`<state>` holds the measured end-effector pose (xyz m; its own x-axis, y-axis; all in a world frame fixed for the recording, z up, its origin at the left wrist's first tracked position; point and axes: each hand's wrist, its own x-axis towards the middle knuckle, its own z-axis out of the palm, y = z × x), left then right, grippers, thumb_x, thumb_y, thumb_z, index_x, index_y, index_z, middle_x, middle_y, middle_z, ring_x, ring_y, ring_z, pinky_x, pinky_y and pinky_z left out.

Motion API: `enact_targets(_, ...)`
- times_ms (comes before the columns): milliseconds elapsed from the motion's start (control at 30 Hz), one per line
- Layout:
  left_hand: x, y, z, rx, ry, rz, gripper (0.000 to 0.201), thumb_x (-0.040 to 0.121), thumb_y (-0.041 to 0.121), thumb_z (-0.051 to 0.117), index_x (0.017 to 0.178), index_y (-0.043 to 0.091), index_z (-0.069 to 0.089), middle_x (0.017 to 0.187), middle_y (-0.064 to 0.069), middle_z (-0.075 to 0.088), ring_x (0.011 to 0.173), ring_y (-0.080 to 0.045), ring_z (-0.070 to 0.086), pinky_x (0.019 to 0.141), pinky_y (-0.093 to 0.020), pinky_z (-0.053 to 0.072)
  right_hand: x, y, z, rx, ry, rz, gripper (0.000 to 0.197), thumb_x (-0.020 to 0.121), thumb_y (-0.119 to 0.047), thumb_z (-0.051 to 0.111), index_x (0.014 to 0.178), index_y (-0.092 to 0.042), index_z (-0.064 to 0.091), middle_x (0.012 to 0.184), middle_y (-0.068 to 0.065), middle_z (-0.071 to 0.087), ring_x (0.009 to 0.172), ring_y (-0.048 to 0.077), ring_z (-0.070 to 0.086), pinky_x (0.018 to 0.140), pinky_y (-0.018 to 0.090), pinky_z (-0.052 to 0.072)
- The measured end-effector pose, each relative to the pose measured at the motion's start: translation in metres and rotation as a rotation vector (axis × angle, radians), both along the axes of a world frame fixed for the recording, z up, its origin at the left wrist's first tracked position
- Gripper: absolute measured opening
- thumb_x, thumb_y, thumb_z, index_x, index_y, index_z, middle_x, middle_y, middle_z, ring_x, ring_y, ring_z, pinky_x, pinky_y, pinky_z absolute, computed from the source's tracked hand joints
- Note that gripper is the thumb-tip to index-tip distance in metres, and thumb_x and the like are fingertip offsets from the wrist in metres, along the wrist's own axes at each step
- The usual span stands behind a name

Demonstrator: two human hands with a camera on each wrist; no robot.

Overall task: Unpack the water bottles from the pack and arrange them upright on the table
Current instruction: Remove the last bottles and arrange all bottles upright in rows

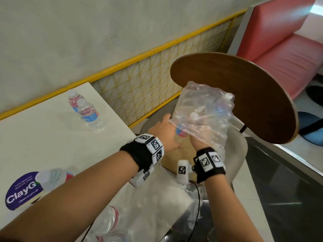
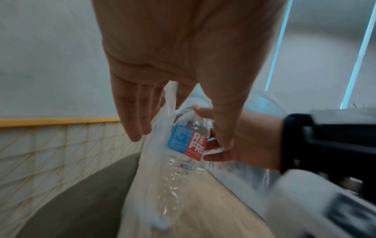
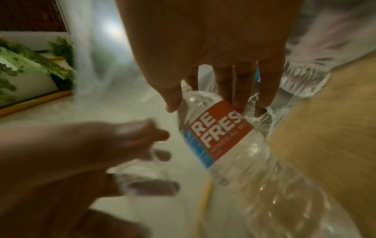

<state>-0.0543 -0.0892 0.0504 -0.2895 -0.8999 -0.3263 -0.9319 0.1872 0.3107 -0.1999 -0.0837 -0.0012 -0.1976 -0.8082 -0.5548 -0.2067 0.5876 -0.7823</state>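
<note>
My right hand (image 1: 197, 142) grips a clear water bottle (image 3: 219, 132) with a red and blue label, still partly inside the torn clear plastic pack (image 1: 201, 116), held over a chair. My left hand (image 1: 169, 127) reaches in beside it with straight fingers (image 2: 132, 122), at the plastic and holding nothing. Two bottles (image 1: 89, 114) stand upright at the far side of the white table (image 1: 43, 137). A third bottle (image 1: 52, 179) stands near my left forearm. More bottles (image 1: 111, 220) lie in plastic at the bottom edge.
A round wooden table (image 1: 244, 102) stands just right of the pack. The beige chair (image 1: 239, 142) with a wooden seat lies under my hands. A yellow mesh rail (image 1: 157, 79) runs along the wall. A red bench (image 1: 288, 41) is at the far right.
</note>
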Motion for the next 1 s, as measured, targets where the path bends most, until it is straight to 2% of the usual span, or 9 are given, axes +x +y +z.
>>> enact_targets(100,-0.004,-0.003,-0.012,0.074,0.129,0.057,0.096,0.048,0.069,0.07,0.131,0.024,0.051,0.14,0.004,0.041,0.12,-0.018,0.052,0.098,-0.038,0.047,0.011,0.015,0.01,-0.044,-0.053,0.009,0.035,0.096,-0.036,0.049,0.125,-0.017,0.057,0.122,0.003,0.057,0.107,0.018,0.053,0.088,0.024,0.037)
enact_targets(200,-0.007,-0.002,-0.013,0.092,0.227,0.109,0.052,0.057,0.051,0.076,0.098,0.02,0.07,0.098,0.0,0.069,0.09,-0.017,0.066,0.082,-0.035,0.056,0.012,0.019,0.019,-0.066,-0.174,0.093,0.024,0.093,-0.037,0.053,0.108,-0.023,0.066,0.102,-0.007,0.062,0.096,0.011,0.057,0.087,0.019,0.041)
enact_targets(300,-0.003,0.0,-0.01,0.039,0.25,0.13,0.024,0.068,0.031,0.08,0.088,0.018,0.075,0.087,0.003,0.073,0.083,-0.012,0.068,0.079,-0.03,0.056,-0.001,-0.005,0.019,-0.112,-0.289,0.088,0.015,0.093,-0.009,0.054,0.096,-0.02,0.064,0.107,0.005,0.066,0.109,0.024,0.059,0.094,0.03,0.046)
enact_targets(400,0.001,-0.001,-0.009,0.0,0.273,0.131,0.026,0.068,0.03,0.08,0.089,0.019,0.071,0.09,0.007,0.068,0.083,-0.011,0.067,0.078,-0.03,0.056,-0.028,-0.033,0.015,-0.084,0.298,0.218,0.045,0.089,-0.014,0.062,0.133,-0.01,0.05,0.139,0.006,0.05,0.12,0.019,0.05,0.094,0.011,0.043)
enact_targets(467,0.0,-0.002,-0.005,-0.053,0.272,0.109,0.035,0.067,0.033,0.081,0.095,0.021,0.066,0.095,0.01,0.06,0.081,-0.009,0.064,0.073,-0.026,0.052,-0.041,-0.036,0.02,0.0,0.806,0.49,0.073,0.087,-0.03,0.064,0.148,-0.016,0.028,0.155,0.001,0.027,0.138,0.024,0.033,0.112,0.026,0.031)
enact_targets(533,-0.001,-0.003,-0.001,-0.101,0.276,0.078,0.035,0.068,0.033,0.081,0.096,0.023,0.062,0.094,0.012,0.056,0.077,-0.006,0.059,0.065,-0.02,0.046,-0.048,-0.041,0.021,0.053,1.083,0.706,0.061,0.09,-0.035,0.057,0.144,-0.013,0.038,0.153,0.006,0.033,0.137,0.028,0.036,0.11,0.037,0.036)
enact_targets(633,-0.005,-0.004,0.004,-0.11,0.23,0.029,0.041,0.071,0.036,0.078,0.104,0.023,0.06,0.099,0.011,0.051,0.081,-0.006,0.052,0.066,-0.017,0.038,-0.05,-0.056,0.035,0.084,1.19,0.731,0.046,0.089,-0.033,0.06,0.131,-0.016,0.053,0.141,0.006,0.049,0.128,0.026,0.046,0.102,0.036,0.045)
enact_targets(767,-0.006,-0.002,0.005,-0.102,0.208,-0.002,0.053,0.071,0.043,0.076,0.115,0.022,0.055,0.118,0.008,0.055,0.099,-0.012,0.059,0.079,-0.021,0.042,-0.056,-0.07,0.036,0.156,1.207,0.827,0.038,0.095,-0.023,0.052,0.131,-0.013,0.053,0.139,0.006,0.05,0.125,0.025,0.05,0.099,0.032,0.044)
enact_targets(1000,-0.012,0.004,0.012,-0.076,0.193,-0.033,0.058,0.074,0.046,0.074,0.12,0.02,0.05,0.121,0.005,0.054,0.107,-0.016,0.057,0.079,-0.022,0.038,-0.062,-0.082,0.035,0.178,1.295,0.842,0.06,0.1,-0.025,0.041,0.152,-0.017,0.012,0.159,0.007,0.014,0.145,0.026,0.021,0.114,0.035,0.026)
